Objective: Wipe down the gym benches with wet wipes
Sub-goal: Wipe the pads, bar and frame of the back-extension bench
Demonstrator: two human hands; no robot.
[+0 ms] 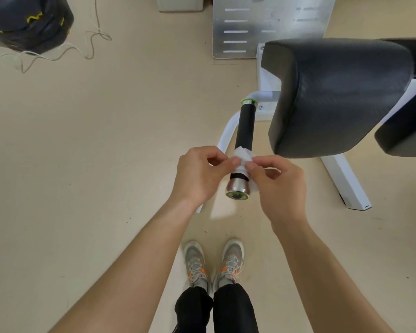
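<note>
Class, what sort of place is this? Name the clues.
Probably a gym: a black padded bench on a white frame, and a black-gripped handle with a wipe on it.

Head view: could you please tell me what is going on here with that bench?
A person is cleaning the bench's black handle. The left-hand grip and the right-hand grip each pinch a white wet wipe wrapped over the handle near its metal end cap. The black padded seat sits to the right, with no hand on it.
</note>
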